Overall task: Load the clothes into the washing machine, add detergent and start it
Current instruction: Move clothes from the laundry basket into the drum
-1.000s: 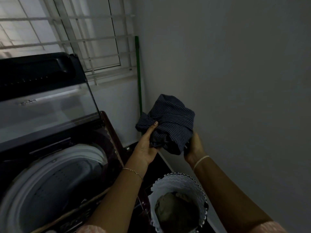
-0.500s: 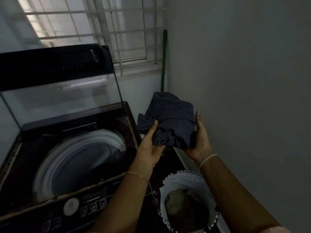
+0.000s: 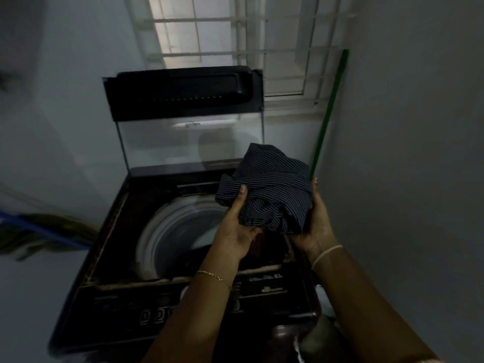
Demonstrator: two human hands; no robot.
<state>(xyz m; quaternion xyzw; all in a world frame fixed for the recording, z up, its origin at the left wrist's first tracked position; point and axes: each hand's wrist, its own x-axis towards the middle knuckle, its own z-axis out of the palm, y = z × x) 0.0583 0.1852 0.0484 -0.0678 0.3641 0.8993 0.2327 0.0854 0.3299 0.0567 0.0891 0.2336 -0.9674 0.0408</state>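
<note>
A dark top-loading washing machine (image 3: pixel 110 292) stands in front of me with its glass lid (image 3: pixel 183 142) raised upright. Its pale drum opening (image 3: pixel 167 231) shows below the lid. A bundled dark blue striped garment (image 3: pixel 272 187) is held over the right rim of the machine. My left hand (image 3: pixel 235 226) grips the garment's left side, thumb on top. My right hand (image 3: pixel 314 224) cups it from the right and underneath. The control panel with buttons (image 3: pixel 154 314) runs along the machine's front.
A green stick (image 3: pixel 327 116) leans in the corner by the barred window (image 3: pixel 235 43). A white wall is close on the right. The laundry basket (image 3: pixel 322 344) is barely visible at the lower right behind my arm. A blue-handled broom (image 3: pixel 44 231) lies at the left.
The view has swung left so the machine now sits centred. Both hands have carried the striped garment leftward from above the basket to over the machine's right rim.
</note>
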